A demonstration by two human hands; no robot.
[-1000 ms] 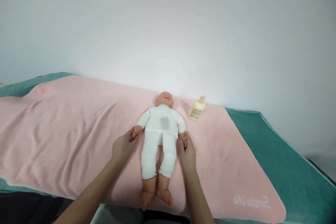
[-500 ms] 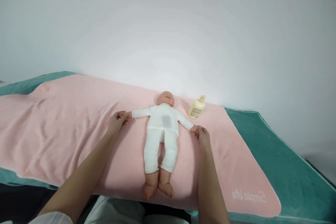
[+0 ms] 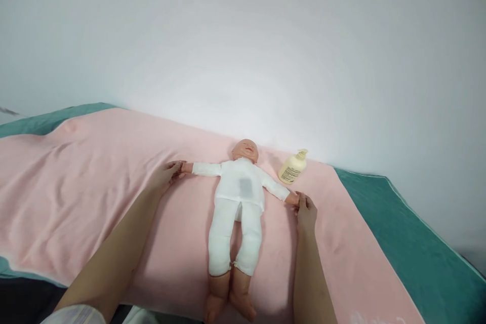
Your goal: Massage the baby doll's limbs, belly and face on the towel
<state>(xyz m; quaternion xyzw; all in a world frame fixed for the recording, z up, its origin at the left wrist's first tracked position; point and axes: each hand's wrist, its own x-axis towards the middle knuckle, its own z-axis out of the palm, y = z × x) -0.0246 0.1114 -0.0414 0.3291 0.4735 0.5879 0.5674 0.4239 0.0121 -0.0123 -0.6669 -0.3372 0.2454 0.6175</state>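
Note:
A baby doll [image 3: 239,187] in a white cloth body lies on its back, head toward the wall, both arms stretched out sideways. My left hand [image 3: 167,174] is closed round the doll's hand on the left side. On the other side, my right hand [image 3: 306,208] pinches the doll's other hand between thumb and fingers. Just above that arm, a pale yellow pump bottle [image 3: 292,168] leans to the right. The doll's bare feet point toward me.
Under the doll is a pink blanket [image 3: 94,162], wrinkled at the left. A green cover [image 3: 410,223] shows beneath it at both sides. A white wall [image 3: 243,50] rises behind the far edge.
The view has shifted, so the doll and bottle appear slightly lower and farther right. Both doll arms look a little more outstretched, with my hands still on the doll's hands.

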